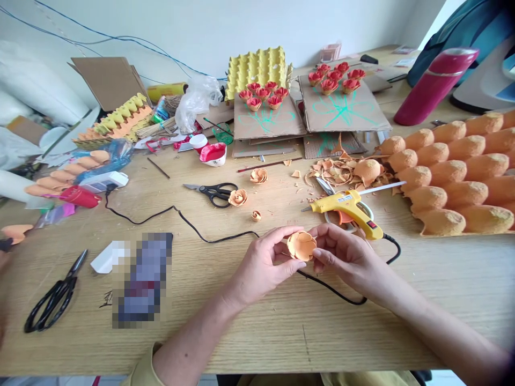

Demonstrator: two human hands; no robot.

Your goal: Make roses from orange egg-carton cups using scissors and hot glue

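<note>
One orange petal cup (301, 246) between the two hands, raised in front of the near table edge, open side up toward the camera. Left hand (261, 262) grips its left side, thumb low, index finger curved along the upper rim; right hand (348, 257) pinches the right rim, thumb in front, fingers bent behind. Forearms slant inward from the lower corners.

Just beyond: one yellow glue gun (341, 206), nozzle leftward; three loose orange rosettes (238, 198), one much smaller; black-handled scissors (225, 194) just beside the middle rosette.

Farther: scrap pile (333, 171); orange egg tray (450, 177) at right; two cardboard panels (243, 126) on top, seven red flowers (263, 93) on each.
</note>
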